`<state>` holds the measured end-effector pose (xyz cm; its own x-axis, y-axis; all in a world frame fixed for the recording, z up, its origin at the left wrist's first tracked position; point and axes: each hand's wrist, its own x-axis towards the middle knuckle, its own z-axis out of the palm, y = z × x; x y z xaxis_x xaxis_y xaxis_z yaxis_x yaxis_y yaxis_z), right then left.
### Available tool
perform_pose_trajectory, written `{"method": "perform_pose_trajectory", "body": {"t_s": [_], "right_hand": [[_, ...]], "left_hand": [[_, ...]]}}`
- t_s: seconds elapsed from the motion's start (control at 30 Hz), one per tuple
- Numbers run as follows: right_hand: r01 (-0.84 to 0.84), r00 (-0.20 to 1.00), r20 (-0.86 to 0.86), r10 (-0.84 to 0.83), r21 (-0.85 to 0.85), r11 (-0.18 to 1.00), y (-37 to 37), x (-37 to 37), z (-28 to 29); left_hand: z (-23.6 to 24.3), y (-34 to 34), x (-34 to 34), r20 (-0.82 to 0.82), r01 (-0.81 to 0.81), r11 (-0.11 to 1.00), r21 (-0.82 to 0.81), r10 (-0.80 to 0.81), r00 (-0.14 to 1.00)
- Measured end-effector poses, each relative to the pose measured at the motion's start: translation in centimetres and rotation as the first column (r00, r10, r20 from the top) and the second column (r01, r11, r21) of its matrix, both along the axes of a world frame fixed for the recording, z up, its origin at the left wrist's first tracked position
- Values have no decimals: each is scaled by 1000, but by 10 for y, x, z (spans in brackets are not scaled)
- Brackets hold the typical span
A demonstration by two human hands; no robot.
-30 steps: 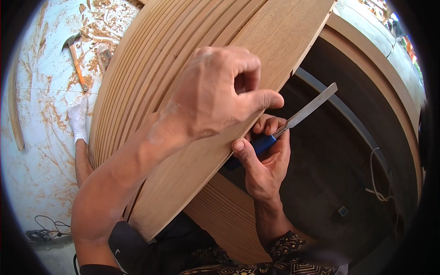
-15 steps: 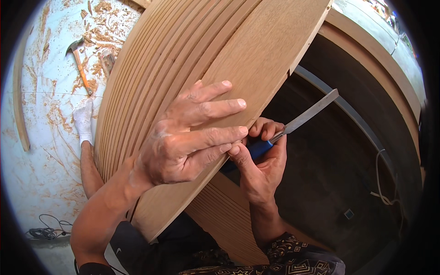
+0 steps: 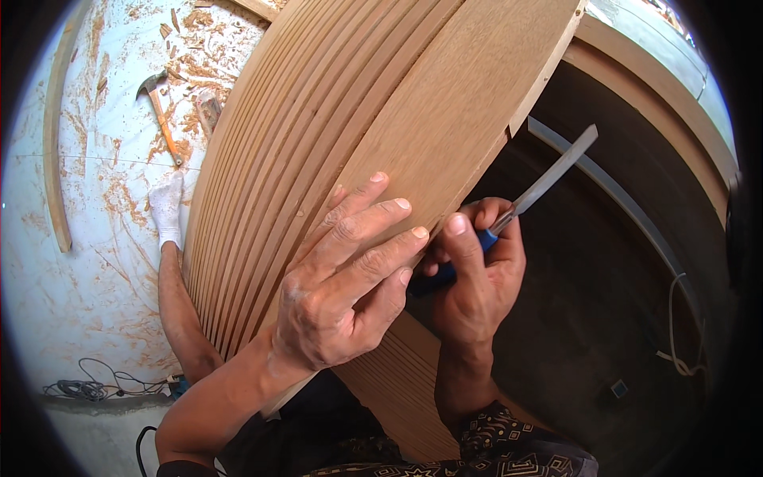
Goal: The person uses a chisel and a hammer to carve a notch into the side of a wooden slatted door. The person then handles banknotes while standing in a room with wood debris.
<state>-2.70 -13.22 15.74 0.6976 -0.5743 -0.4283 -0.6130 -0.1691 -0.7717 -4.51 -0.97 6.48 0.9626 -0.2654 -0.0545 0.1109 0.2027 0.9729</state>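
A curved wooden piece crosses the middle, with a smooth flat board (image 3: 445, 95) along its right side and ribbed slats (image 3: 294, 119) on its left. My left hand (image 3: 338, 282) lies over the board, fingers stretched out and fingertips near its right edge. Just right of that edge, my right hand (image 3: 481, 290) is closed round the blue handle of a chisel (image 3: 556, 168). The chisel's flat metal blade points up and to the right, apart from the wood. My right thumb is raised beside the handle, and part of the handle is hidden by my fingers.
On the pale floor at left are a claw hammer (image 3: 163, 119), wood shavings and a long wood strip (image 3: 56, 159). My socked foot (image 3: 165, 208) stands near the hammer. Black cord (image 3: 87, 389) lies lower left. A curved wooden rim (image 3: 660, 103) bounds the dark area at right.
My right thumb has come off the board's edge and away from my left fingers. My left hand has shifted slightly down, its fingers closer together. The whole view has moved a little.
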Motion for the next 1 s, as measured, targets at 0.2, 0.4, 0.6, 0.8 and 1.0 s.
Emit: {"method": "perform_pose_trajectory", "body": {"t_s": [0.2,0.4,0.6,0.8,1.0], "right_hand": [[-130,988,-94,120,-105,986,-7,3,3],[-134,989,-81,127,-92,987,-3,7,3],[-143,985,-108,134,-79,987,0,6,3],[-254,957,-201,211,-222,942,-3,8,0],[-279,957,-140,255,-198,940,-20,9,6]], "left_hand": [[6,0,-2,0,-23,992,127,23,1000],[18,-2,-1,-159,-52,985,163,79,984],[26,-9,-9,-221,-173,965,197,215,951],[30,-12,-12,-208,-187,953,238,238,949],[40,-11,-16,-269,-99,987,126,130,954]]}}
